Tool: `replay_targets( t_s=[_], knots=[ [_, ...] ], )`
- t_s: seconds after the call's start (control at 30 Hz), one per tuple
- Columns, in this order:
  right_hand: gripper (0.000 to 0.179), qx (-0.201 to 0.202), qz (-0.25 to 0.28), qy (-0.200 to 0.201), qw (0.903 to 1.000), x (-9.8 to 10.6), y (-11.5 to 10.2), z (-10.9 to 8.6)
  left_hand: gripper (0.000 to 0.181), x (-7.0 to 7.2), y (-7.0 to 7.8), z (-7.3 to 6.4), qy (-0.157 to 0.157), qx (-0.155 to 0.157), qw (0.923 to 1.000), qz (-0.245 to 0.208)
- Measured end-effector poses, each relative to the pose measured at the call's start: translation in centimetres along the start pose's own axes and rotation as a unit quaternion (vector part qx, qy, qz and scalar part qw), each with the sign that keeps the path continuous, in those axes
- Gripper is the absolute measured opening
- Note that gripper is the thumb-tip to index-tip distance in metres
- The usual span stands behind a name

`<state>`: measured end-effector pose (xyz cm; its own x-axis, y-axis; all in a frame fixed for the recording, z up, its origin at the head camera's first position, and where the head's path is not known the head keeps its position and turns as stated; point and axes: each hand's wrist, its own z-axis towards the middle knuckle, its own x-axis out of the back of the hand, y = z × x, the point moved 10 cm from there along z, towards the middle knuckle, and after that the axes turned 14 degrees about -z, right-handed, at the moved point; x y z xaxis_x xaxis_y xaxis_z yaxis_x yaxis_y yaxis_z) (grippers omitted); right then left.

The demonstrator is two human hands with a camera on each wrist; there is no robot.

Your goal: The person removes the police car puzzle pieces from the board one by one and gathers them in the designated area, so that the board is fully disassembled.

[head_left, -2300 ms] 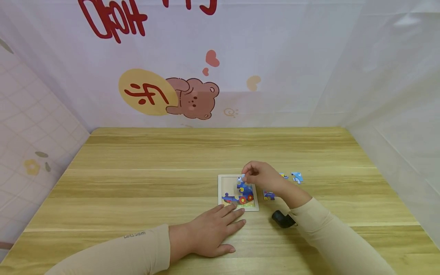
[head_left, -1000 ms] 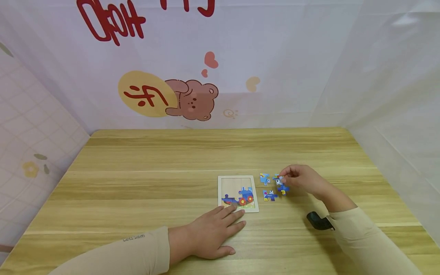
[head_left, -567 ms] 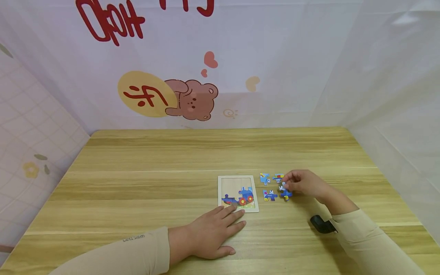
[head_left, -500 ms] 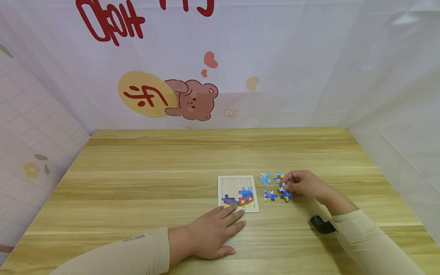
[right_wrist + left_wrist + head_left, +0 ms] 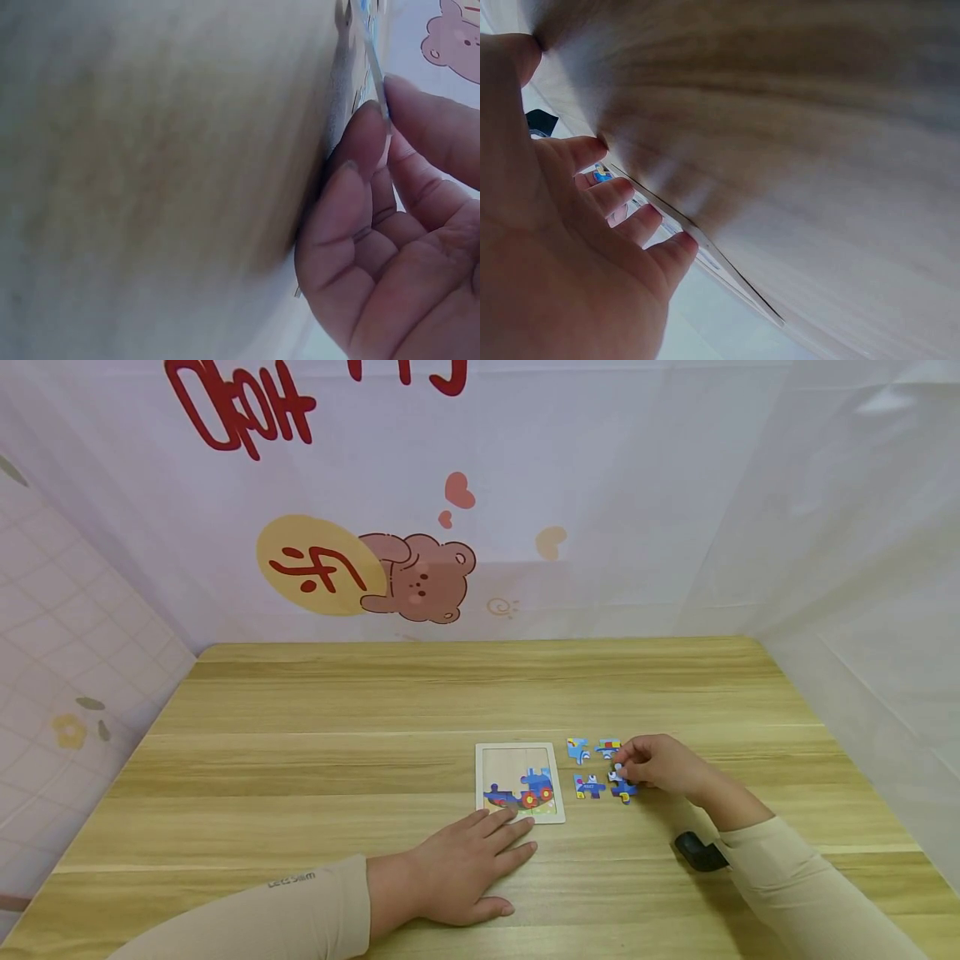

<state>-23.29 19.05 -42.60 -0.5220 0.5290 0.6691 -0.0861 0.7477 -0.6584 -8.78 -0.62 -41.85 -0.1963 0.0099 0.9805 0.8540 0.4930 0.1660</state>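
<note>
My left hand (image 5: 468, 864) lies spread on the table, fingertips on the near edge of a pale wooden puzzle tray (image 5: 479, 777). The left wrist view shows those straight fingers (image 5: 679, 253) against the tray's edge. A blue train picture (image 5: 537, 783) fills the tray's lower part, and bare wood shows above it. Right of the tray, my right hand (image 5: 663, 766) pinches a blue puzzle piece (image 5: 622, 790) between thumb and fingers. In the right wrist view the thin piece (image 5: 374, 66) is seen edge-on, tilted; its contact with the table is unclear.
Three loose pieces lie between tray and right hand: a light blue piece (image 5: 577, 750), one with red and yellow (image 5: 608, 747), and a blue one (image 5: 589, 787). A black wrist device (image 5: 701, 852) sits under the right forearm. A printed cloth (image 5: 637, 585) stands behind the table.
From over the tray, my right hand has carried the puzzle piece right to the loose pieces. There it has shifted slightly nearer me. My left hand has stayed put.
</note>
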Motion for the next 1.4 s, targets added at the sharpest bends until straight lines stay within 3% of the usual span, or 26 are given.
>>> replay_targets(
  t_s=[0.57,0.77,1.4],
  knots=[
    [0.011,0.039,-0.096,0.032,0.9941,0.7,-1.0,-0.2,0.065,0.1,0.1,0.0,0.008,0.0,0.9999,0.01],
    [0.01,0.018,-0.131,0.04,0.9905,0.8,-1.5,-0.4,0.065,0.2,0.2,0.0,0.012,-0.001,0.9998,0.014],
    [0.006,0.019,-0.159,0.051,0.9858,0.9,-1.9,-0.5,0.064,0.2,0.2,0.0,0.007,0.001,0.9999,0.014]
  ],
)
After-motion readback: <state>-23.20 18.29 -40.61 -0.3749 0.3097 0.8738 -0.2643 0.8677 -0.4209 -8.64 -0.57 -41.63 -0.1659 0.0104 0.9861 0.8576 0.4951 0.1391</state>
